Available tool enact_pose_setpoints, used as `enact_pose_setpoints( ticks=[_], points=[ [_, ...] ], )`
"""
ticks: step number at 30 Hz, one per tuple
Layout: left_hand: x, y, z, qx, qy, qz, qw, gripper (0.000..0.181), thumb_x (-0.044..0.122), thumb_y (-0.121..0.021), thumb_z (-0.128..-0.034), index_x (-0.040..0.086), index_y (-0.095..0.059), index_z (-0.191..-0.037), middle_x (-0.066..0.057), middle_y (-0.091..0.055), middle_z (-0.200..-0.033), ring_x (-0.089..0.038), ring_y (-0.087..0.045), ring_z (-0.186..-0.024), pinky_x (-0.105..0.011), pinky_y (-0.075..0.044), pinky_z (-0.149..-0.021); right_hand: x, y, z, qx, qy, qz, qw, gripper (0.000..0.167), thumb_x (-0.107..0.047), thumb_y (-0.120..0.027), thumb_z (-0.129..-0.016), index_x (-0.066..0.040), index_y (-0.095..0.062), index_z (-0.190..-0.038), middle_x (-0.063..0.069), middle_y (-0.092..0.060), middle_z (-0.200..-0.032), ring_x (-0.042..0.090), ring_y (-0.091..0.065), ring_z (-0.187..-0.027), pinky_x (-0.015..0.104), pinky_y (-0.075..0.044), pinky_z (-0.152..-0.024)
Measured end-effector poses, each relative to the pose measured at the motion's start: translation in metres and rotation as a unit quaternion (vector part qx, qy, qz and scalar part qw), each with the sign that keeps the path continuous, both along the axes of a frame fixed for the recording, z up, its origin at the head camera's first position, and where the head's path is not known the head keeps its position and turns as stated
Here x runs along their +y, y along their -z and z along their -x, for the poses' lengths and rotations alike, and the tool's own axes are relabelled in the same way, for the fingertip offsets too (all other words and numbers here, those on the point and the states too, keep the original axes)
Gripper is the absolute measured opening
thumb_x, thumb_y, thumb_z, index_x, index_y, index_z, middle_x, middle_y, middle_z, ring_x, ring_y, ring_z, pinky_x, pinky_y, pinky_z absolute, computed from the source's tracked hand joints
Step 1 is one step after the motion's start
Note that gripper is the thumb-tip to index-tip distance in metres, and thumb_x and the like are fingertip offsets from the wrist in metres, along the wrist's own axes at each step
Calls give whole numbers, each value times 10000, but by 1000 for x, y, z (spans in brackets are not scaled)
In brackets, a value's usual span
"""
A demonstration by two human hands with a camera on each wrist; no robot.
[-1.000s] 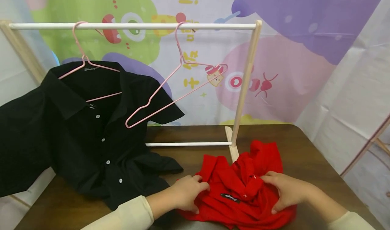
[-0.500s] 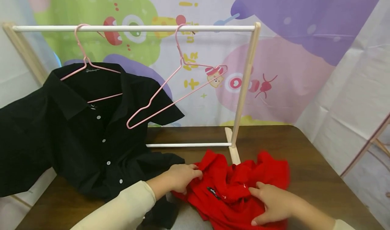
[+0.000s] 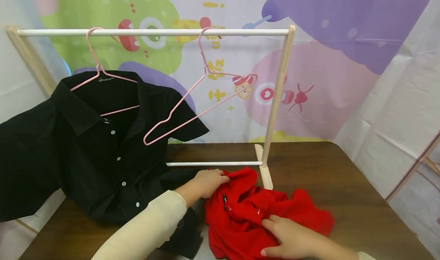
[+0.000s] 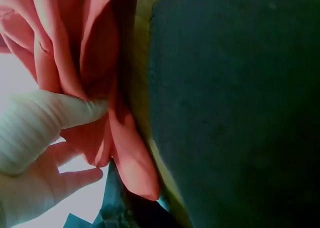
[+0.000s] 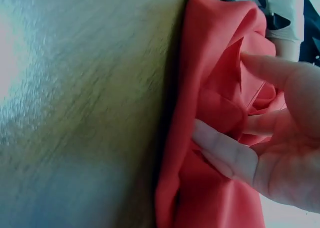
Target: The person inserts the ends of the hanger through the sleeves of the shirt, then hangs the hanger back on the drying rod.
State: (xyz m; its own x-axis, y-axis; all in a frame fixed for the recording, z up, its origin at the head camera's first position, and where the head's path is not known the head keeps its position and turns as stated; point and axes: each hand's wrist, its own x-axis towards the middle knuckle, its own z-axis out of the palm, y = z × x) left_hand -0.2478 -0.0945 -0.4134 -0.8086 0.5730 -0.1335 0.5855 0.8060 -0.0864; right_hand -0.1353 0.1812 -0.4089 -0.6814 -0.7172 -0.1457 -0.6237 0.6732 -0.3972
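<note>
A crumpled red shirt (image 3: pixel 240 221) with a dark neck label lies on the table, right of the black shirt's lower part. My left hand (image 3: pixel 207 182) pinches its upper left edge; in the left wrist view the thumb (image 4: pixel 82 111) presses on the red folds. My right hand (image 3: pixel 292 237) rests on the shirt's lower right side. Its fingers are spread and fairly straight in the right wrist view, with a fingertip (image 5: pixel 205 133) against the cloth. Part of the shirt's near side runs out of the head view.
A black short-sleeved shirt (image 3: pixel 93 156) hangs on a pink hanger (image 3: pixel 97 57) at the left of a rack with a white bar (image 3: pixel 154 32). Another pink hanger (image 3: pixel 187 95) hangs bare on the right. The rack's foot (image 3: pixel 265 176) stands just behind the red shirt on the brown table (image 3: pixel 347 199).
The red shirt has turned and shifted left on the table. My left hand has moved up and away with its edge; my right hand has slid left and towards the front.
</note>
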Motion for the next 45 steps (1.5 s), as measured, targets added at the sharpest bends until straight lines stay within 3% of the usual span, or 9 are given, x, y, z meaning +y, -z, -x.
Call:
enact_pose_setpoints(
  ticks=[3, 8, 12, 15, 19, 23, 31, 37, 45],
  points=[
    [-6, -5, -1, -57, 111, -172, 9998, 577, 40, -752, -797, 282, -617, -1303, -23, -576, -1307, -190, -549, -1183, -426, -549, -817, 2, -6, -2, -98, 239, 39, 9997, 605, -457, -731, -834, -32, -594, -1243, 9, -592, -1113, 138, -582, -969, 362, -513, -849],
    [-23, -20, -15, -16, 100, -934, 9956, 591, -27, -748, -760, 218, -631, -1284, -63, -579, -1294, -233, -562, -1144, -396, -560, -795, 15, -33, 4, -152, 172, 526, 9984, 485, -341, -772, -828, -56, -633, -1195, -99, -631, -951, 25, -570, -799, 268, -511, -718],
    [-23, -31, -46, 284, -205, -2069, 9777, 467, 72, -744, -809, 134, -615, -1254, -81, -629, -1170, -245, -612, -1025, -401, -549, -810, 29, -53, 14, 546, -10, 856, 9948, 357, -253, -774, -835, -98, -661, -1136, -94, -647, -973, 8, -565, -754, 250, -509, -663],
    [-13, -35, -77, 233, -300, -2540, 9664, 468, 288, -761, -823, 128, -606, -1235, -72, -643, -1120, -241, -631, -974, -412, -542, -798, 35, -58, 25, 1048, -10, 883, 9906, 437, -258, -792, -816, -125, -636, -1202, -53, -622, -1112, 74, -597, -838, 289, -527, -707],
    [1, -32, -110, -84, -428, -2391, 9700, 622, 516, -747, -779, 154, -587, -1259, -62, -636, -1132, -221, -637, -927, -399, -549, -714, 34, -49, 44, 1163, 58, 521, 9918, 679, -289, -849, -738, -188, -558, -1342, 9, -556, -1229, 199, -613, -992, 392, -535, -790],
    [9, -22, -123, -401, -597, -2119, 9746, 753, 582, -757, -737, 156, -531, -1316, -69, -609, -1181, -220, -632, -927, -414, -552, -696, 31, -32, 60, 823, -85, 189, 9964, 723, -269, -848, -731, -194, -537, -1379, 89, -532, -1277, 288, -592, -1076, 469, -512, -856],
    [8, -7, -114, -328, -362, -1935, 9799, 775, 417, -867, -678, 155, -506, -1312, -62, -612, -1134, -204, -634, -889, -369, -550, -719, 23, -11, 63, 324, -129, -27, 9994, 564, -264, -809, -783, -137, -600, -1291, 41, -620, -1118, 252, -598, -1015, 440, -500, -865],
    [0, -5, -90, -345, 122, -1706, 9847, 778, 275, -898, -673, 120, -512, -1331, -76, -608, -1193, -220, -618, -1020, -354, -530, -851, 18, -8, 50, 313, -104, 28, 9995, 524, -345, -814, -773, -91, -629, -1192, -18, -610, -972, 147, -580, -848, 342, -496, -747],
    [-6, -8, -66, -385, 336, -1349, 9895, 780, 149, -902, -651, 114, -524, -1332, -55, -596, -1243, -209, -594, -1078, -370, -521, -888, 11, -2, 36, -30, 113, 218, 9997, 579, -384, -808, -774, -47, -608, -1201, -5, -624, -1038, 123, -577, -888, 331, -503, -778]
  ],
)
